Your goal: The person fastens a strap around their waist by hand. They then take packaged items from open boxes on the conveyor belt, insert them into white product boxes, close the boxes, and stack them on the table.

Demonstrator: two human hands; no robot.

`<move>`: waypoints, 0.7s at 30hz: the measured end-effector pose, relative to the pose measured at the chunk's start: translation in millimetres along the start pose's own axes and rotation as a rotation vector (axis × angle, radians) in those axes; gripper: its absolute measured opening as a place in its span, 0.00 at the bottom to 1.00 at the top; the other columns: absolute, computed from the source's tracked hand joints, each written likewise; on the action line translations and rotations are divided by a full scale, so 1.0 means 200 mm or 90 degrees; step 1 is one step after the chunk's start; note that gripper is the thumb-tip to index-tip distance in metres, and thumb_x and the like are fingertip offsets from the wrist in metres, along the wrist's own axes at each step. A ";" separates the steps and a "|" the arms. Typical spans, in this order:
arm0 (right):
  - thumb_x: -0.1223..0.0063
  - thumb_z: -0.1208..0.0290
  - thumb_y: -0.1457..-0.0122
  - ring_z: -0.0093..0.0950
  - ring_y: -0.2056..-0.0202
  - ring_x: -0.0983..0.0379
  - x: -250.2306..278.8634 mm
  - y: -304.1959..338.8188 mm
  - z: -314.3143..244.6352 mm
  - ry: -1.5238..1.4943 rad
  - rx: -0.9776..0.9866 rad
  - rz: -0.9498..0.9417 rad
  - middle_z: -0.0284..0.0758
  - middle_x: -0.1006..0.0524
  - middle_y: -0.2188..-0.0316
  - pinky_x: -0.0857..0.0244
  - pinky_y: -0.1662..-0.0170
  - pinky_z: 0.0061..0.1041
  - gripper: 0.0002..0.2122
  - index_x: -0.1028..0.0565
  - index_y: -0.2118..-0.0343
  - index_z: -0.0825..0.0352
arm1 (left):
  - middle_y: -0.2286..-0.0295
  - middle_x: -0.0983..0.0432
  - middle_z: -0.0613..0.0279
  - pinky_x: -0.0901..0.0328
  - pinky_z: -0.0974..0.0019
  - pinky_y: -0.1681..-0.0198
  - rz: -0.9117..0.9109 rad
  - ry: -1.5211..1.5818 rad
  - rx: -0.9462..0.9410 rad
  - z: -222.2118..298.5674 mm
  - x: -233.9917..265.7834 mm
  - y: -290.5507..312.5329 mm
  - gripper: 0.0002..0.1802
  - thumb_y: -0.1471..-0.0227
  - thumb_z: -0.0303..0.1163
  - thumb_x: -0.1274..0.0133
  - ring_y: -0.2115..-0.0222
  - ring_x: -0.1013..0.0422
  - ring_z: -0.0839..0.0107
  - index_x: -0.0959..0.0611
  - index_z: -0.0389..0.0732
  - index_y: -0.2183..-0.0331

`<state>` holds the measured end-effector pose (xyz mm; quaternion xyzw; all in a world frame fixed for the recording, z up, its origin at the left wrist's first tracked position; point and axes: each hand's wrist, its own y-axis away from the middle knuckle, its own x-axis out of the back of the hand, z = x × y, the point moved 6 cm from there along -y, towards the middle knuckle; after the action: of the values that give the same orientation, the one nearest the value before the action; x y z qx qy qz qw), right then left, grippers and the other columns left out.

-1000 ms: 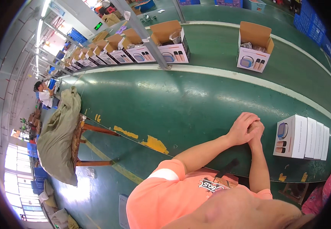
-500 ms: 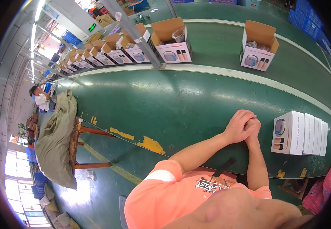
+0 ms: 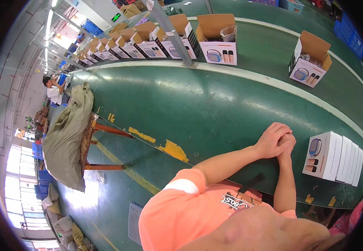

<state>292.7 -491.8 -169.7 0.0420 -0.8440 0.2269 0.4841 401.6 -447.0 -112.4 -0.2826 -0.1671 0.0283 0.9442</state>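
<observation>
1. The white boxes (image 3: 333, 160) stand in a row on the green table (image 3: 160, 108), right of my hands
2. My left hand (image 3: 271, 141) folds over my right hand (image 3: 289, 144); whether the right is clenched, I cannot tell
3. I judge this a pause; handling anything calls for unclasping first
4. Box fronts picture a blue device (image 3: 315, 146); the side print is too small to read
5. Far off, open cartons (image 3: 219, 53) carry similar pictures
</observation>
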 end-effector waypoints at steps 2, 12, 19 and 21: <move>0.42 0.71 0.51 0.41 0.77 0.22 -0.01 0.00 -0.02 0.004 0.003 0.003 0.40 0.22 0.81 0.32 0.76 0.38 0.06 0.23 0.81 0.65 | 0.55 0.26 0.48 0.36 0.51 0.45 -0.003 -0.001 -0.003 0.00 0.02 0.01 0.23 0.52 0.35 0.43 0.51 0.32 0.48 0.22 0.36 0.54; 0.43 0.71 0.52 0.41 0.76 0.22 -0.02 0.01 -0.17 -0.038 -0.023 -0.003 0.40 0.22 0.80 0.32 0.76 0.39 0.05 0.23 0.80 0.64 | 0.54 0.26 0.48 0.37 0.51 0.44 -0.010 0.005 0.006 0.03 0.15 0.05 0.22 0.51 0.36 0.43 0.50 0.33 0.47 0.22 0.36 0.54; 0.44 0.72 0.49 0.42 0.75 0.26 0.08 -0.04 -0.47 -0.048 0.047 0.020 0.37 0.27 0.80 0.33 0.72 0.40 0.06 0.27 0.79 0.64 | 0.54 0.26 0.47 0.35 0.57 0.46 0.121 -0.072 0.080 -0.07 0.56 0.01 0.18 0.47 0.27 0.46 0.52 0.29 0.51 0.22 0.36 0.52; 0.45 0.72 0.47 0.41 0.75 0.27 0.08 -0.04 -0.53 -0.030 0.061 0.035 0.37 0.30 0.80 0.34 0.71 0.41 0.06 0.28 0.78 0.65 | 0.55 0.25 0.44 0.34 0.52 0.47 0.163 -0.226 0.016 -0.13 0.91 -0.09 0.17 0.47 0.27 0.47 0.53 0.29 0.46 0.22 0.33 0.55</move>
<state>371.2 -450.9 -107.2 0.0473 -0.8442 0.2797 0.4548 581.9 -448.1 -69.0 -0.2800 -0.2931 0.1996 0.8921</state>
